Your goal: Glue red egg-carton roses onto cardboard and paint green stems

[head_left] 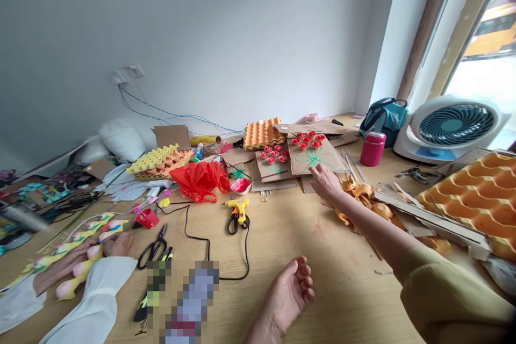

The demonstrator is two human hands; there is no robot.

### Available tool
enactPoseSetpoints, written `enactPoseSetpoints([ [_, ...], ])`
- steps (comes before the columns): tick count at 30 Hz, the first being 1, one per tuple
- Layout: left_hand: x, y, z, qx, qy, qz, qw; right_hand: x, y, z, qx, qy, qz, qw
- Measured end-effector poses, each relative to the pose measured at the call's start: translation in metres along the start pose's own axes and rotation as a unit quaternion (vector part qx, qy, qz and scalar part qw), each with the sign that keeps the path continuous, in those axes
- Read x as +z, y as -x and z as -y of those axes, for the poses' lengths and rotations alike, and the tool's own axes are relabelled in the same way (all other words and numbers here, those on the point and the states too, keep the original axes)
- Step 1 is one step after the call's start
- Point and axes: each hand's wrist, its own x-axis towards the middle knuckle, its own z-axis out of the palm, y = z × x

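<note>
My right hand (325, 184) reaches out to the lower edge of a cardboard panel (332, 158) that bears red cup-shaped flowers (308, 141) and green string stems tied in a bow (314, 159). Its fingers are bent over that edge; how firmly they grip is hard to see. Close to me, my left hand (292, 293) rests palm up with fingers loosely curled and nothing in it. Left of the panel lies a second, smaller flower panel (264, 174). A yellow glue gun (238, 209) stands on the table between the hands and a red-painted bowl (241, 186).
Orange egg-tray scraps (357, 199) lie beside my right forearm, with a large egg tray (471, 193) farther right. A pink flask (372, 149) and a fan (451, 126) stand behind. At left, a co-worker's hands (116, 244) handle painted egg-tray pieces near black scissors (153, 250).
</note>
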Motion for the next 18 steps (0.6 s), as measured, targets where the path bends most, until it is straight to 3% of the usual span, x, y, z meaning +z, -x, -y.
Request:
enactPoseSetpoints([
  [5,-0.011,-0.003,-0.004,0.009,0.03,0.014,0.999,0.0,-0.028,-0.032,0.015,0.148,0.017,0.989],
  [11,-0.015,-0.008,-0.004,0.002,0.035,0.036,0.999,-0.008,-0.03,-0.058,0.007,0.287,0.07,0.955],
  [18,-0.015,-0.011,-0.003,0.0,0.034,0.043,0.998,-0.018,-0.027,-0.068,-0.003,0.367,0.084,0.927],
])
